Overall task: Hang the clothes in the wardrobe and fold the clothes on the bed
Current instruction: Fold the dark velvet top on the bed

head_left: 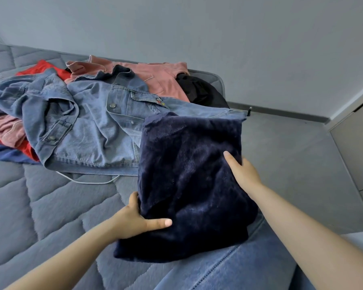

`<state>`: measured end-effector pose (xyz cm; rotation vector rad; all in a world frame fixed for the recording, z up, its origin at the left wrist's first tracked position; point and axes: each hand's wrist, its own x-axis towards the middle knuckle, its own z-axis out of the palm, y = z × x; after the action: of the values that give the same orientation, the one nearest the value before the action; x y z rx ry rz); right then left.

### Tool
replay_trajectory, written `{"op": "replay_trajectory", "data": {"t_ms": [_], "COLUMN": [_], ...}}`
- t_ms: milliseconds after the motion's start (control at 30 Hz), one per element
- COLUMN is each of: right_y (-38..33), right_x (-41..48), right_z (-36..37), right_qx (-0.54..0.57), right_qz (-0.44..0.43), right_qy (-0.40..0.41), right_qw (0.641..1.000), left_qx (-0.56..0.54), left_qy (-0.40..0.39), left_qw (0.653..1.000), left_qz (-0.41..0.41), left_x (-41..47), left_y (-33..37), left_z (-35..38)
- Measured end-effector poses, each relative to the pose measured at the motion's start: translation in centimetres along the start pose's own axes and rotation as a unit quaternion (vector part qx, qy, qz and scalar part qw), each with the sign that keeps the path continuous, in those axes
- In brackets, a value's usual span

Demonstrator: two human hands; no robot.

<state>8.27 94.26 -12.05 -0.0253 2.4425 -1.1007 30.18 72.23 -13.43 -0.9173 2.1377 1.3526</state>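
left hand [132,218] + right hand [242,174] grip navy fleece [189,181] | bed [40,206] — denim jacket [88,126] heaped

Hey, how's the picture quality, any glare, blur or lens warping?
Head view: soft, even light with no glare; wide-angle stretch toward the edges, with the baseboard slanted; the navy fleece is dark, its folds hard to read; the denim jacket is sharp.

One camera rides on my head, facing forward and down. My fingers [159,222] sit close beneath it; the bed [50,206] stretches beyond them.
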Motion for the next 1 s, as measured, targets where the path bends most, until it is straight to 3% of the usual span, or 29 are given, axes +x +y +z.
{"op": "replay_trajectory", "data": {"t_ms": [100,200,300,433,567,667,800,1000], "right_y": [0.9,2.0,3.0,3.3,3.3,2.7,1.4,-0.1], "right_x": [-1.6,-3.2,-4.3,-4.4,-4.1,-3.9,-3.3,-2.1], "right_z": [-0.6,-1.8,-2.3,-1.7,0.5,2.7,4.2,3.7], "right_qx": [0.009,0.039,0.051,0.115,0.081,0.059,0.072,0.187], "right_qz": [0.016,-0.002,-0.033,-0.069,-0.072,-0.073,-0.056,0.060], "right_qy": [-0.077,-0.185,-0.178,-0.095,-0.112,-0.106,-0.075,-0.149], "right_qw": [0.997,0.982,0.982,0.986,0.988,0.990,0.993,0.969], "left_qx": [-0.064,-0.226,-0.309,-0.275,-0.204,-0.146,-0.175,-0.204], "left_qy": [0.049,0.068,0.039,0.197,0.269,0.304,0.267,0.159], "left_qw": [0.997,0.971,0.949,0.939,0.929,0.926,0.940,0.961], "left_qz": [0.006,0.037,0.051,0.054,0.150,0.170,0.123,0.094], "left_x": [0.1,1.7,3.6,5.4,5.5,5.6,6.6,5.9], "left_y": [1.2,3.4,5.8,7.3,7.6,7.4,5.7,4.9], "left_z": [-1.3,-2.5,-3.1,-3.3,-6.6,-8.3,-7.6,-7.6]}}
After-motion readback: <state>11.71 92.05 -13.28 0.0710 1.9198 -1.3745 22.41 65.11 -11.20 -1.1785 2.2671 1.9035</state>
